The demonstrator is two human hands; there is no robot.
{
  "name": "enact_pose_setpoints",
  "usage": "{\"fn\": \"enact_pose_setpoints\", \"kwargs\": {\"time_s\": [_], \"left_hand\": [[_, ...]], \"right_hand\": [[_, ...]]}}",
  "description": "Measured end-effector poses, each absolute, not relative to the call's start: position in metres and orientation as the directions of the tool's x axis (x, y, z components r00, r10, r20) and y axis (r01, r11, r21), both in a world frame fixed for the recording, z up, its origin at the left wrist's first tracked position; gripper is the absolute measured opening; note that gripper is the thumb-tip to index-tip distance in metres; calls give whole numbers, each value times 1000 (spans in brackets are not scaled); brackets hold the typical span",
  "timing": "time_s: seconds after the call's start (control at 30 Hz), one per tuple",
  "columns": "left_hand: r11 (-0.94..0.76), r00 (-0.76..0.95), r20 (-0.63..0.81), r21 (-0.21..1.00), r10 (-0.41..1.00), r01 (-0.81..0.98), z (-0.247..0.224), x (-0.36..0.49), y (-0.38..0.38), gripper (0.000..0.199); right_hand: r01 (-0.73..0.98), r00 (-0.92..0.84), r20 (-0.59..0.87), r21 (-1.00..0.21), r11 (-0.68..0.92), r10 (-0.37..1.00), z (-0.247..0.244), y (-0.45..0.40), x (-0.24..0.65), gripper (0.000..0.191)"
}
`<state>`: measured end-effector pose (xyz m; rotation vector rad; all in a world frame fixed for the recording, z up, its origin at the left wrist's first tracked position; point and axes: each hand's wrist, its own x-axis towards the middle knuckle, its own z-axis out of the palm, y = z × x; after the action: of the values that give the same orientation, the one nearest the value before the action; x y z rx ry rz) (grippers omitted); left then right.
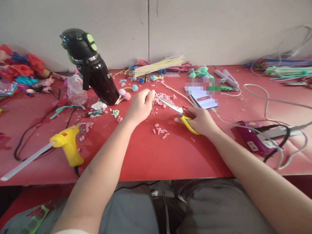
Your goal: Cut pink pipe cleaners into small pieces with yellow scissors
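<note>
My right hand [201, 122] holds a pair of scissors [174, 106] by its yellow and orange-red handles. Their blades point left toward my left hand [142, 105]. That hand is closed in a pinch, its thumb against the fingers; whatever it holds is hidden or too small to make out. Behind the blades lies a pile of short pink cut pieces [165, 97]. A smaller group of pink pieces [161, 130] is scattered on the red tabletop [151, 156] in front of the scissors. Just left of my left hand sit pink fuzzy balls [124, 94].
A black bottle [102, 78] stands at left, near a clear plastic cup [76, 91]. A yellow glue gun [69, 143] lies front left. Pipe cleaners [158, 66] lie at the back. A phone [204, 97], cables and a purple box [253, 138] are at right.
</note>
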<state>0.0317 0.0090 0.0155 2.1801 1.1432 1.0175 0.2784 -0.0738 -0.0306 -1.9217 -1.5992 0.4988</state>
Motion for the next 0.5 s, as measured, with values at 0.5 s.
{"fn": "enact_pose_setpoints", "kwargs": {"time_s": [0.5], "left_hand": [[-546,373,402,676,836,495,13,31,11,45]], "right_hand": [[738,218,135,-671,-73,967,-36,-74,279,74]]}}
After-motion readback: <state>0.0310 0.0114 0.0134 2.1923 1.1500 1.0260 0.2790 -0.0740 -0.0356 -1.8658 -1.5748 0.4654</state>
